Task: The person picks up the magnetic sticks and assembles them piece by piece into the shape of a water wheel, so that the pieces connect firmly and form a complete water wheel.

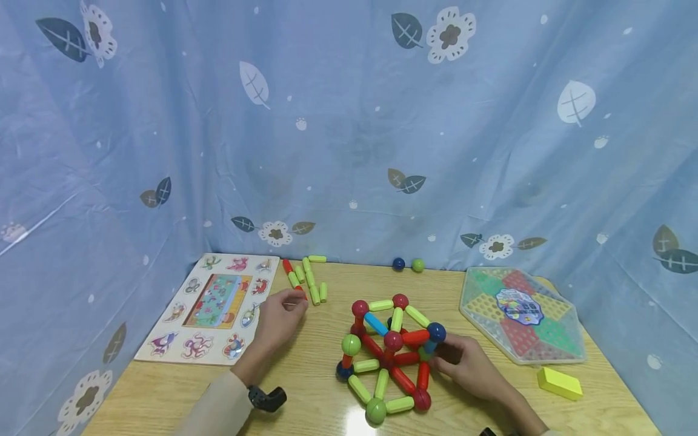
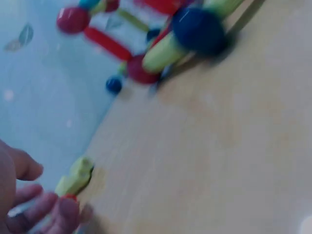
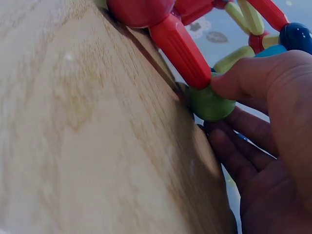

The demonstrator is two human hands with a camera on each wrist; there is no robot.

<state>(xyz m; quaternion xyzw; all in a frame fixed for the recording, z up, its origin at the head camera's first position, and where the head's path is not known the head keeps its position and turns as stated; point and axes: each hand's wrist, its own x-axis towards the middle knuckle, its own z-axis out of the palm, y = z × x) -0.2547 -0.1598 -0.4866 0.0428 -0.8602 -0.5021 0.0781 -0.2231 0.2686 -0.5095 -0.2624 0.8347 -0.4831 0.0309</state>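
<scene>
A magnetic stick-and-ball structure (image 1: 387,357) of red, green and blue pieces stands on the table. My right hand (image 1: 471,366) is at its right side. In the right wrist view, the thumb presses a green ball (image 3: 212,103) at the structure's base, with the fingers round its other side. A red stick (image 3: 180,51) joins that ball. My left hand (image 1: 280,318) reaches over the table, fingertips right at a red stick (image 1: 299,289) among loose sticks. In the left wrist view, its thumb stands apart from its loosely bent fingers (image 2: 66,217).
Several loose light-green sticks (image 1: 310,278) lie at the back left, beside a sea-animal puzzle board (image 1: 158,327). A blue ball (image 1: 398,264) and a green ball (image 1: 418,265) sit by the curtain (image 1: 349,133). On the right are a clear-lidded box (image 1: 556,342) and a yellow block (image 1: 560,383).
</scene>
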